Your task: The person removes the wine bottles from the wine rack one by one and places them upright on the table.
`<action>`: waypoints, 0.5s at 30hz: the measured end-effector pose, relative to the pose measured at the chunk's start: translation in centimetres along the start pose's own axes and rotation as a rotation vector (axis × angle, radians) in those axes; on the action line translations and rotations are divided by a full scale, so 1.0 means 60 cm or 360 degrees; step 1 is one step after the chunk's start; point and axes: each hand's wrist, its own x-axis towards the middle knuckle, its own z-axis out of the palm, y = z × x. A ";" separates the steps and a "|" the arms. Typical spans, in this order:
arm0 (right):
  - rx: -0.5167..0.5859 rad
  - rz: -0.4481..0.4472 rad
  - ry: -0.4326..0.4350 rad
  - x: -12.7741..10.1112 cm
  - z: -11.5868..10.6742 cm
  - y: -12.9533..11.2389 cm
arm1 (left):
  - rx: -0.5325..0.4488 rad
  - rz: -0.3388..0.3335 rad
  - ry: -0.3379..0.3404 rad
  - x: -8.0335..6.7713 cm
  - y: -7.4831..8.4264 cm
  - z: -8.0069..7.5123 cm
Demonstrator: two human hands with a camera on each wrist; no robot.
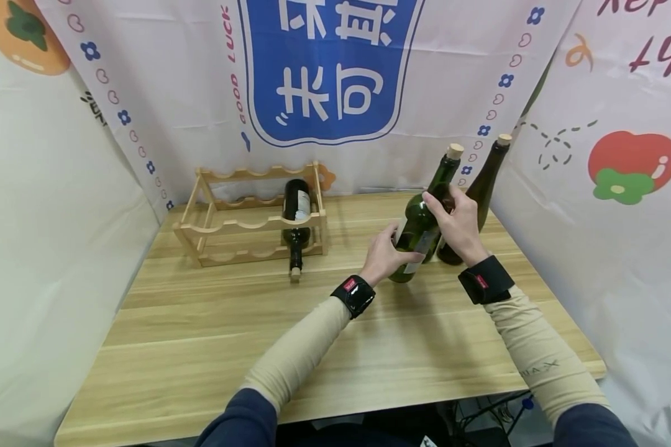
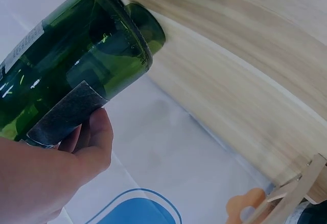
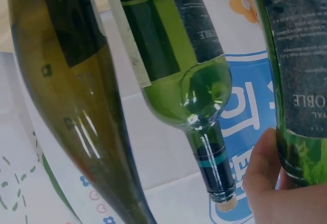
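Observation:
Both hands hold a green corked wine bottle (image 1: 419, 217), which leans in the head view with its cork toward the upper right. My left hand (image 1: 387, 256) grips its lower body; in the left wrist view the fingers press beside a dark label (image 2: 69, 114), and the bottle's base stands clear of the table. Around the bottle's shoulder curl the fingers of my right hand (image 1: 460, 225). Close behind stands a second green bottle (image 3: 168, 50), mostly hidden in the head view. A brown-green bottle (image 1: 485, 180) stands to the right of it.
A wooden wine rack (image 1: 248, 225) stands at the back left of the wooden table (image 1: 246, 347). One dark bottle (image 1: 297, 214) lies in its right end, neck toward me. Printed cloth walls (image 1: 190, 81) enclose the back and sides.

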 end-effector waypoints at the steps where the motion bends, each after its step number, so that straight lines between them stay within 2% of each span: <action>1: 0.0004 0.0007 0.0006 0.000 -0.001 0.000 | 0.0002 -0.0005 0.0001 0.000 0.001 0.002; 3: 0.0001 0.0023 0.0014 -0.001 -0.003 0.001 | 0.0011 -0.0012 0.0005 0.001 0.002 0.006; 7: -0.0011 0.0076 0.0015 0.003 -0.007 0.035 | 0.0022 -0.0026 -0.0009 0.002 0.005 0.015; 15: 0.0008 0.0069 0.0053 0.000 -0.021 0.048 | 0.0021 -0.0023 -0.0032 0.005 0.011 0.032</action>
